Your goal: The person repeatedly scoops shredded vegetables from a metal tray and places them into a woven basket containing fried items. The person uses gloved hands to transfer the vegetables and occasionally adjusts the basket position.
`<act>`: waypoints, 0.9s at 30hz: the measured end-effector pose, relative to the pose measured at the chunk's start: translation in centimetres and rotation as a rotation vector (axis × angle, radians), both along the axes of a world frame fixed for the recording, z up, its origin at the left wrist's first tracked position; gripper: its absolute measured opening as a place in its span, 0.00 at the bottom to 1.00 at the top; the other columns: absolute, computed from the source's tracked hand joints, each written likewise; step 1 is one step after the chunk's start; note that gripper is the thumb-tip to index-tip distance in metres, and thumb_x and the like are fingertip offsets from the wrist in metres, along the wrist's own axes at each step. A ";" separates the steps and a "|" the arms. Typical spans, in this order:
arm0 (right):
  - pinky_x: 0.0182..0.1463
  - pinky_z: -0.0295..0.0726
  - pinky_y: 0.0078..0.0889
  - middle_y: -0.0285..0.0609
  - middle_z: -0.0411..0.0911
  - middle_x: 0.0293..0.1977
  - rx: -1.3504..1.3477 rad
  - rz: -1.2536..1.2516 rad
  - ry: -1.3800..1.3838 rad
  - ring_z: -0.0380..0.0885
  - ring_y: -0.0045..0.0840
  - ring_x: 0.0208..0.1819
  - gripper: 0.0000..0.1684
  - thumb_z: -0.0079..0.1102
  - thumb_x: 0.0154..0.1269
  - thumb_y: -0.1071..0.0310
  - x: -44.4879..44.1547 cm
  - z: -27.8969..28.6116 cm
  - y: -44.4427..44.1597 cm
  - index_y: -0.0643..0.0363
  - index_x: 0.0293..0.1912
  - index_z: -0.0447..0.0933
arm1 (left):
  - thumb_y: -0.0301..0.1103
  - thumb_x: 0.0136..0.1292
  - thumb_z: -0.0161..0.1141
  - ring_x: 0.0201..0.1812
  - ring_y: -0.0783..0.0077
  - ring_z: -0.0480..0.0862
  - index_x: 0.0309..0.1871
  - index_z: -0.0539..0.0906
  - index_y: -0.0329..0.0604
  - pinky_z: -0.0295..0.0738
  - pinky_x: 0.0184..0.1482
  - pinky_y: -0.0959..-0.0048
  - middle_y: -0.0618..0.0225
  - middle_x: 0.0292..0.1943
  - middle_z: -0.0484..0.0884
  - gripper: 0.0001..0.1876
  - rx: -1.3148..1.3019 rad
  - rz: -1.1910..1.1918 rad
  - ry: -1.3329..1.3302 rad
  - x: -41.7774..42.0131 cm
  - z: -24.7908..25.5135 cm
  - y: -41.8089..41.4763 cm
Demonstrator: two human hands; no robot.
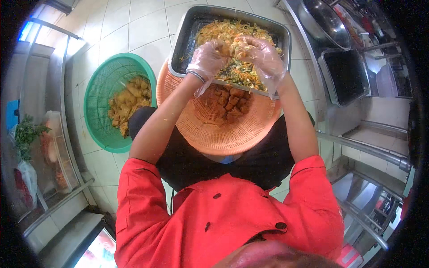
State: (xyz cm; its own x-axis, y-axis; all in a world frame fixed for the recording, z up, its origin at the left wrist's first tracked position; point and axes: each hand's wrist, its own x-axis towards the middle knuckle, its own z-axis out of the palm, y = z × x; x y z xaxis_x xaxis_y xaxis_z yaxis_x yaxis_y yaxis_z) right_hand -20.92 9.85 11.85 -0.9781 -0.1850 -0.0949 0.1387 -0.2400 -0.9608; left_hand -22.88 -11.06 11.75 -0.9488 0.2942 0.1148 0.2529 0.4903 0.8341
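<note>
Both hands wear clear plastic gloves above a metal tray (183, 47) heaped with shredded vegetables (228, 29), pale, orange and green. My left hand (208, 57), with a chain bracelet at the wrist, is curled around a small pale-brown piece of food (224, 50), partly hidden by the fingers. Close beside it, my right hand (259, 55) pinches a clump of the shredded vegetables (239, 51). The tray rests over the far part of an orange plastic basket (214, 140) between my knees. Browned food pieces (233, 100) lie inside that basket, partly under the tray.
On the tiled floor at left stands a green plastic basket (97, 110) holding yellow-brown food pieces (132, 97). Metal shelving at right carries a large metal bowl (323, 23) and a dark rectangular tray (347, 77). Leafy greens (28, 134) and a clear plastic container (60, 150) sit at far left.
</note>
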 end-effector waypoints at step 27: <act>0.47 0.80 0.23 0.43 0.85 0.44 0.598 -0.011 0.297 0.81 0.18 0.42 0.21 0.62 0.58 0.75 0.6 1.7 -2.4 0.58 0.53 0.81 | 0.31 0.53 0.68 0.40 0.52 0.80 0.39 0.81 0.43 0.78 0.44 0.59 0.56 0.35 0.81 0.11 0.044 0.004 0.316 -0.1 -3.8 1.2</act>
